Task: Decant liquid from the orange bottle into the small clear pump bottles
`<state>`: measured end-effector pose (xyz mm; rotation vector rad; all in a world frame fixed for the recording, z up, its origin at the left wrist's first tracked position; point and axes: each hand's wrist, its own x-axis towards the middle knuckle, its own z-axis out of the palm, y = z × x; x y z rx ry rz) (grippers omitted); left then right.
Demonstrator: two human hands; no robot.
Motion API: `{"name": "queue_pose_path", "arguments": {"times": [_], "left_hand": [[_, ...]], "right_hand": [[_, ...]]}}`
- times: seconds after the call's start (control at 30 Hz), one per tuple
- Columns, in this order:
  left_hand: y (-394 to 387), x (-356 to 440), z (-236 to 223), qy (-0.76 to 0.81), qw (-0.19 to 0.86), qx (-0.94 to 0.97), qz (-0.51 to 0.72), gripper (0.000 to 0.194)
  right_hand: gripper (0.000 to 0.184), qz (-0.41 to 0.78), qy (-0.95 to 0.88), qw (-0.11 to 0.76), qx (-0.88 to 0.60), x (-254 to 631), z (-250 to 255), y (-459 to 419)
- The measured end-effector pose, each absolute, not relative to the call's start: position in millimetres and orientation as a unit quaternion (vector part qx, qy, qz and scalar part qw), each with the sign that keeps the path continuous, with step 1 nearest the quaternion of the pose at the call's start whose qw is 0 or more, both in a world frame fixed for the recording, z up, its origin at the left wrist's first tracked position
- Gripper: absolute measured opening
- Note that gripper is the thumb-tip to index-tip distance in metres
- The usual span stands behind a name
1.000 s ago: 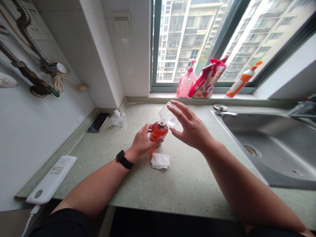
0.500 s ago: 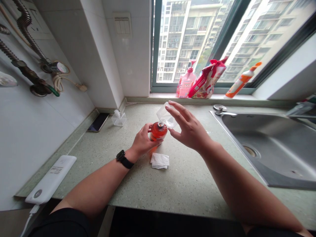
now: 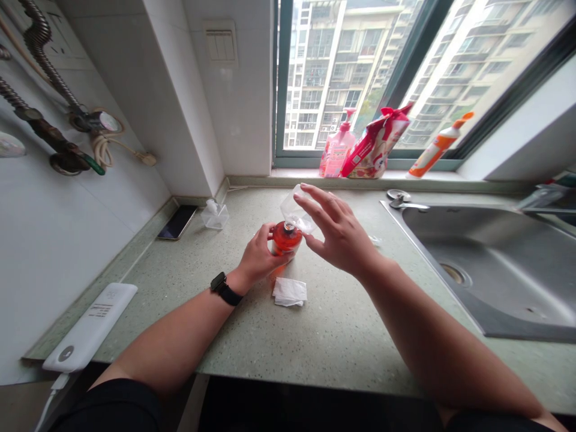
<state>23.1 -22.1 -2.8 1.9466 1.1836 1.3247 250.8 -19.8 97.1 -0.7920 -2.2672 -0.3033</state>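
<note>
One speckled green table (image 3: 315,354) spans the view, with one steel sink (image 3: 508,252) set in at the right. Two bare arms reach forward over it from the lower corners, converging near the middle, elbows wide and dark sleeves pushed high.

Of the two hands, the right hand (image 3: 342,234) is half open, palm inward, fingers spread and thumb low around one tilted clear cup (image 3: 291,204) right beside the red bottle's neck; whether cup and neck touch, I cannot tell. The left hand (image 3: 261,255) is curled closed around that one red bottle (image 3: 287,242), which is uncapped and roughly upright at the table's middle.

Three packages line the windowsill (image 3: 294,173): one red bag (image 3: 380,144), one pink pump bottle (image 3: 337,153) and one orange-and-white bottle (image 3: 436,150). One white power bank (image 3: 92,327) lies at the table's left edge. Farther back sit one phone (image 3: 177,223) and, just beside it, one clear container (image 3: 215,215). Smaller still are one folded tissue (image 3: 289,292) in front of the red bottle and one black watch (image 3: 225,288) on the left wrist.
</note>
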Motion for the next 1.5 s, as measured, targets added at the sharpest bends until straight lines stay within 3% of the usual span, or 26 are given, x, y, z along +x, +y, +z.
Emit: {"name": "queue_pose_path", "arguments": {"times": [1.1, 1.5], "left_hand": [[-22.2, 18.1, 3.3, 0.462, 0.116, 0.759, 0.444, 0.062], [-24.2, 18.7, 7.5, 0.451, 0.135, 0.754, 0.459, 0.061]], "right_hand": [[0.100, -0.118, -0.882, 0.349, -0.295, 242.0, 99.7, -25.4], [0.102, -0.118, -0.885, 0.344, -0.290, 244.4, 100.9, -25.5]]}}
